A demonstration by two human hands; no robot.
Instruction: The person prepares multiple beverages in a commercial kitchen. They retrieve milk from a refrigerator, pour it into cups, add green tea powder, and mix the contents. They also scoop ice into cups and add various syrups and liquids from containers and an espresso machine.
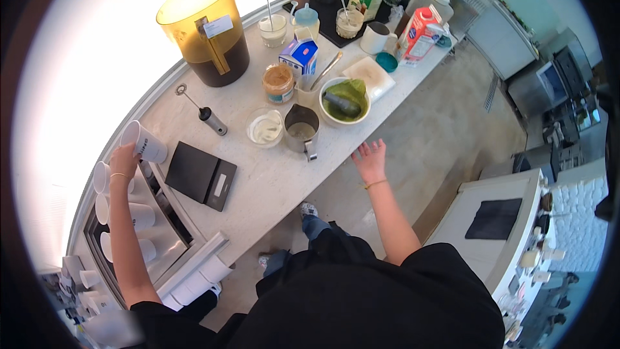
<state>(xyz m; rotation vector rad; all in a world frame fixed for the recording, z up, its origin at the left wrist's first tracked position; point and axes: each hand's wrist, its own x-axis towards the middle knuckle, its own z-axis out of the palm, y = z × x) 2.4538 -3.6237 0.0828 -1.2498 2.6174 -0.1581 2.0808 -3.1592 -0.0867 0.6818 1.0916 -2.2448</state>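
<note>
My left hand (125,161) grips a white paper cup (151,145) near its rim, at the counter's left end. The cup lies tilted beside a black digital scale (193,172). My right hand (372,161) is off the counter's front edge, palm up with fingers spread, holding nothing. Nearest to it are a steel milk pitcher (301,131) and a white bowl (345,121) with green paste and a dark pestle (341,103). A glass bowl of white cream (265,128), an open jar of brown spread (278,82) and a handheld milk frother (212,121) stand or lie nearby.
A large amber pitcher (215,58) of dark liquid stands at the back. A blue carton (299,57), a red carton (419,34) and a white mug (375,39) are farther along. More paper cups (141,216) lie in a steel holder by my left arm. The floor (436,121) shows at right.
</note>
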